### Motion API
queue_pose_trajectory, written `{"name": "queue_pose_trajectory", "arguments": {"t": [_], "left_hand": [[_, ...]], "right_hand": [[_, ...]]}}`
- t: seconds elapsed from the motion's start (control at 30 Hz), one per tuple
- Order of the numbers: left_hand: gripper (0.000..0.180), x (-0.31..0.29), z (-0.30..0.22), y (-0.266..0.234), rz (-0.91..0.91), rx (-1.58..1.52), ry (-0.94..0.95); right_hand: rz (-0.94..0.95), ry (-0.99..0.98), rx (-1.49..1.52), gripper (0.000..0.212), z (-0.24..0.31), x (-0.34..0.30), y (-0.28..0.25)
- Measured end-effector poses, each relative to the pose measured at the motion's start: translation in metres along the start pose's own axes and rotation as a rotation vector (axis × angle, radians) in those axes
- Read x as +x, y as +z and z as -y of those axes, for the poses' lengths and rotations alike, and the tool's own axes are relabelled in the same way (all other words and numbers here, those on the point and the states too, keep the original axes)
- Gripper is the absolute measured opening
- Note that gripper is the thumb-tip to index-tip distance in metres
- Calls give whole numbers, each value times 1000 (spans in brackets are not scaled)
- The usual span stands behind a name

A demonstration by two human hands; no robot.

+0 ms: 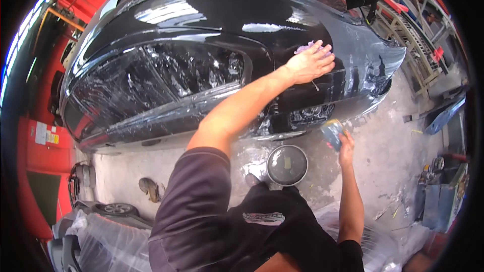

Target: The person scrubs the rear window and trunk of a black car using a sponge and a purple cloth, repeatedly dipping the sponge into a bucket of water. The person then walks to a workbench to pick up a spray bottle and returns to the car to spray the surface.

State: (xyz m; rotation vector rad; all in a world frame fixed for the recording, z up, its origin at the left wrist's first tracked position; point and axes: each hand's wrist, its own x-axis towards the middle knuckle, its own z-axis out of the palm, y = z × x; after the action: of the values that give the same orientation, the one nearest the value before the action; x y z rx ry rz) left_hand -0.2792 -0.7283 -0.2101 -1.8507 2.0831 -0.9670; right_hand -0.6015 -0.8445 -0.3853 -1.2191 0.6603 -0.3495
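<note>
A glossy black car body (222,12), wet and streaked, spans the upper part of the head view. My left hand (310,64) lies with fingers extended over a crumpled purple cloth (304,48), pressing it to the rear side panel. Most of that cloth is hidden under my palm. Lower and to the right, my right hand (346,146) grips a flat blue-grey sponge (332,135) with a yellowish edge, held off the car above the floor. A round bucket (268,167) of dark liquid stands by my feet, with a small pale piece inside.
Plastic-sheeted items (108,242) and a wheel (119,208) lie behind me at the left. A brown object (148,189) rests on the concrete floor (118,171). Grey bins (438,206) stand at the right edge, and a metal rack (411,35) at the upper right.
</note>
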Motion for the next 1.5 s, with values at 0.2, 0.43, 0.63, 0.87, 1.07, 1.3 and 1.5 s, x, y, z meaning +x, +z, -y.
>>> {"name": "queue_pose_trajectory", "arguments": {"t": [0.2, 0.43, 0.63, 0.87, 1.07, 1.3, 1.5], "left_hand": [[38, -91, 91, -90, -196, 107, -319], [41, -142, 118, -101, -342, 307, -681], [55, -105, -7, -22, -111, -112, -373], [61, -198, -63, -10, -22, -319, -390], [62, -359, -52, -41, 71, -243, -613], [65, -522, -69, -65, 56, -50, -978], [54, -648, -78, -73, -116, 45, -1423]], "right_hand": [[-483, 118, 23, 37, -93, -94, -140], [-516, 180, -15, 35, -160, -158, -192], [-288, 10, -196, 29, -124, -110, -136], [-121, -38, -364, 23, -88, -93, -71], [-231, 74, -410, 24, -142, -129, -72], [-169, 233, -629, 31, -153, -162, -72], [-72, 227, -758, 30, -119, -141, -5]]}}
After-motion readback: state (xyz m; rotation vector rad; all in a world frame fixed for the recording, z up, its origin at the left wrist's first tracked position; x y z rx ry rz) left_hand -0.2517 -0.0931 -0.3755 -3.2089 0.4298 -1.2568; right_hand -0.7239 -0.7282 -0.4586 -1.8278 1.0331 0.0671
